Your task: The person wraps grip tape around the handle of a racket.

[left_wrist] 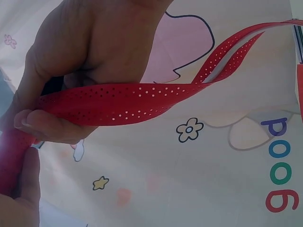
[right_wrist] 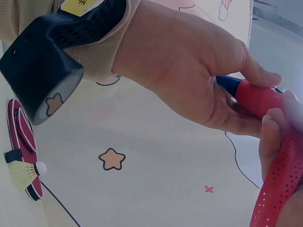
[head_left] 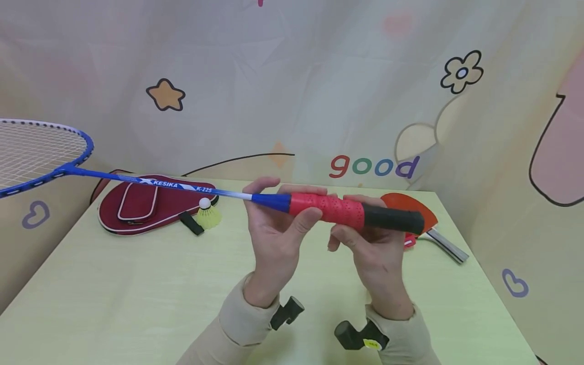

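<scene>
A blue badminton racket [head_left: 175,185] lies level across both hands, its strung head at far left. Red perforated grip tape [head_left: 328,207] covers the handle next to the blue cone, while the butt end [head_left: 394,219] shows black. My left hand [head_left: 277,235] grips the handle near the cone, thumb on the red wrap. My right hand [head_left: 376,253] is at the black part; in the left wrist view this right hand [left_wrist: 90,52] pinches the loose tape strip [left_wrist: 128,101], whose tail hangs off, partly split from a pale backing. The right wrist view shows the left thumb [right_wrist: 262,73] pressing the wrap.
At the table's back left lies a maroon racket bag [head_left: 159,203], with a yellow shuttlecock [head_left: 208,215] beside it. A table tennis bat [head_left: 444,245] with orange-red rubber lies at back right, partly behind the right hand. A printed curtain [head_left: 292,91] rises behind the table [head_left: 137,284].
</scene>
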A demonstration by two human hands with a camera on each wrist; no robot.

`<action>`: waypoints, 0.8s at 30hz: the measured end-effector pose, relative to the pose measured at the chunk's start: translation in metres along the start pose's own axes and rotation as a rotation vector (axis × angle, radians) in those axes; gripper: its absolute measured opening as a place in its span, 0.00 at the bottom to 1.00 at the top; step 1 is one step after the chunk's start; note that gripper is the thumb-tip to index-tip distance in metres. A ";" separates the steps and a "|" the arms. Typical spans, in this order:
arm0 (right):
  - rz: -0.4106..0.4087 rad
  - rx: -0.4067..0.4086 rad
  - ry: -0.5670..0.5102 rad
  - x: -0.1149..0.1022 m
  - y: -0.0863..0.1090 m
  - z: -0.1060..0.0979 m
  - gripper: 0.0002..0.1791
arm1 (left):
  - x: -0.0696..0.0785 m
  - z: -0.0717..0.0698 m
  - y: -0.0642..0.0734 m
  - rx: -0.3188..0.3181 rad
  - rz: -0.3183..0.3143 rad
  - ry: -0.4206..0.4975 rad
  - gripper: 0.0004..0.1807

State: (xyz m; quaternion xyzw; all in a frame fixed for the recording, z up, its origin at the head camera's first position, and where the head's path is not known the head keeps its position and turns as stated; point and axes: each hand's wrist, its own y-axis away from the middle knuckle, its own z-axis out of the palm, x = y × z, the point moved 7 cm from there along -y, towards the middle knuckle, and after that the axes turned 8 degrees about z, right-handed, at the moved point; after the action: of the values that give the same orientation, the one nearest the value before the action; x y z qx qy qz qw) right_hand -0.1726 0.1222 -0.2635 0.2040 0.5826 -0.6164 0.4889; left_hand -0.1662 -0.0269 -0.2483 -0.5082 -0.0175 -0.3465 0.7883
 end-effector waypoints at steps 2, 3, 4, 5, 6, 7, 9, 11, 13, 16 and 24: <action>-0.007 0.008 -0.015 0.000 0.001 0.000 0.22 | -0.001 0.000 0.001 0.009 -0.011 -0.007 0.33; -0.007 0.014 -0.021 0.000 0.001 0.000 0.21 | -0.001 -0.001 0.001 0.013 -0.018 -0.013 0.34; -0.006 0.018 -0.023 0.000 0.001 0.000 0.21 | -0.002 -0.001 0.001 0.015 -0.023 -0.013 0.34; -0.006 0.021 -0.027 0.000 0.002 0.000 0.20 | -0.002 -0.001 0.001 0.016 -0.027 -0.010 0.34; -0.004 0.023 -0.030 0.000 0.002 0.000 0.20 | -0.002 0.000 0.001 0.013 -0.028 -0.005 0.33; -0.005 0.023 -0.033 0.000 0.002 0.000 0.19 | -0.002 0.001 0.001 0.007 -0.028 0.005 0.33; -0.006 0.021 -0.039 0.001 0.002 0.000 0.18 | -0.002 0.003 0.000 -0.012 -0.021 0.037 0.32; -0.012 0.015 -0.050 0.001 0.002 0.000 0.18 | 0.000 0.006 0.000 -0.036 -0.009 0.073 0.31; -0.015 0.011 -0.059 0.001 0.002 0.000 0.17 | 0.001 0.008 -0.001 -0.055 -0.001 0.101 0.31; -0.014 0.010 -0.067 0.002 0.001 0.000 0.17 | 0.002 0.010 -0.001 -0.068 0.002 0.116 0.31; -0.015 0.007 -0.063 0.001 0.001 0.001 0.17 | 0.002 0.009 -0.002 -0.083 0.003 0.138 0.32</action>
State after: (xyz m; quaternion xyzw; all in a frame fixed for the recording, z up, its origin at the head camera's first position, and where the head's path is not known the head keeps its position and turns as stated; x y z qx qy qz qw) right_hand -0.1719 0.1215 -0.2647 0.1819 0.5661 -0.6283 0.5017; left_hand -0.1628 -0.0205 -0.2417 -0.5155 0.0520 -0.3800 0.7663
